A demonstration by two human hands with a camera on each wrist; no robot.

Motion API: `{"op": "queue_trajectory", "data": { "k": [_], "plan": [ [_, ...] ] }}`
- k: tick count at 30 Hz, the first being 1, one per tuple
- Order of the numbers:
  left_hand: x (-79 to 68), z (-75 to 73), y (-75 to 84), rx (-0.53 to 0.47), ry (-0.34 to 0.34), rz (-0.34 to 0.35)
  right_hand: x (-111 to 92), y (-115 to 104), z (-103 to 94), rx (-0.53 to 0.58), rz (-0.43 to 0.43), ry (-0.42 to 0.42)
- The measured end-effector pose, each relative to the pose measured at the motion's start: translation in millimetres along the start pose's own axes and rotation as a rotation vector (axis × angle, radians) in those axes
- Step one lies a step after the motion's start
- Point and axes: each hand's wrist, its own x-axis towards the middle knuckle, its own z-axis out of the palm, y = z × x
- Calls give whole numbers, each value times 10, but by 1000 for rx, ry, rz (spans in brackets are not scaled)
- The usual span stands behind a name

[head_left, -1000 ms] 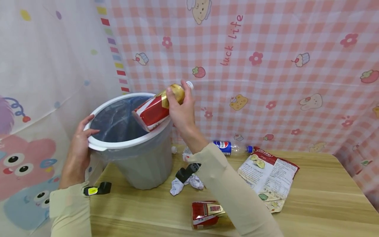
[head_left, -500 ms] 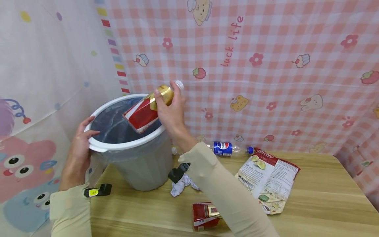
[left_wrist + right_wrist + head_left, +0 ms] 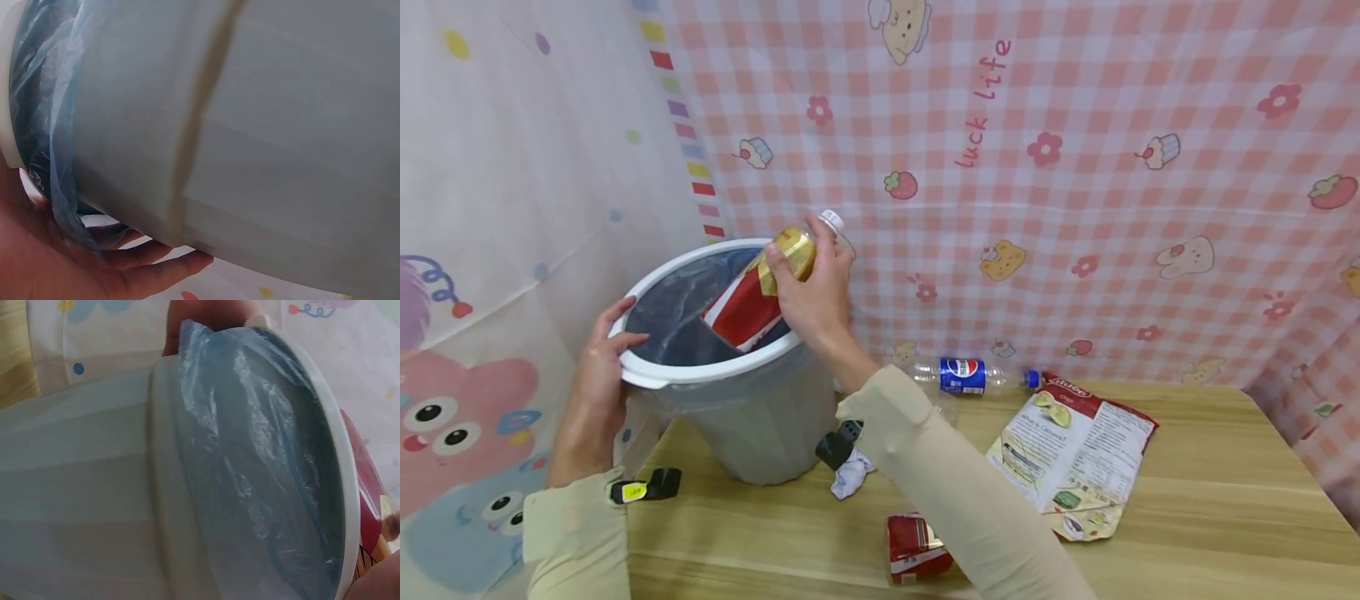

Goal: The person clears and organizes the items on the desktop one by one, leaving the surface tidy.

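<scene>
My left hand (image 3: pixel 593 387) grips the white rim of a grey trash can (image 3: pixel 767 429) at its left side, with the fingers spread along its outer wall in the left wrist view. The can leans a little and has a thin bluish liner (image 3: pixel 250 456) inside. My right hand (image 3: pixel 816 304) holds a plastic bottle (image 3: pixel 747 307) with a red and gold label and a white cap near its neck. The bottle slants over the can's mouth, its base lower than the rim's far edge. In the right wrist view the rim hides most of the bottle.
On the wooden table (image 3: pixel 1195 492) lie another red-labelled bottle (image 3: pixel 913 546), crumpled paper (image 3: pixel 852 477), a blue-labelled Pepsi bottle (image 3: pixel 962 376) and a chips bag (image 3: pixel 1078 458). A clear bottle (image 3: pixel 943 408) is partly hidden by my right sleeve. Patterned cloth (image 3: pixel 1075 208) hangs behind.
My right hand has carried the bottle left and slightly down, from the can's right edge to over its opening. The left hand has kept its grip on the rim.
</scene>
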Motion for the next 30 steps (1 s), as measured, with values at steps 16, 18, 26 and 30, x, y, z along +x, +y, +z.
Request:
{"op": "queue_trajectory", "data": {
  "k": [16, 18, 26, 30],
  "plan": [
    [-18, -2, -8, -34, 14, 16, -58, 44, 18, -25, -80, -39],
    [-17, -2, -8, -37, 16, 17, -67, 46, 16, -24, -83, -44],
    [-11, 17, -17, -6, 22, 25, -65, 62, 13, -45, -84, -39],
    [-4, 31, -21, 0, 22, 25, -61, 73, 11, -58, -86, -30]
  ]
}}
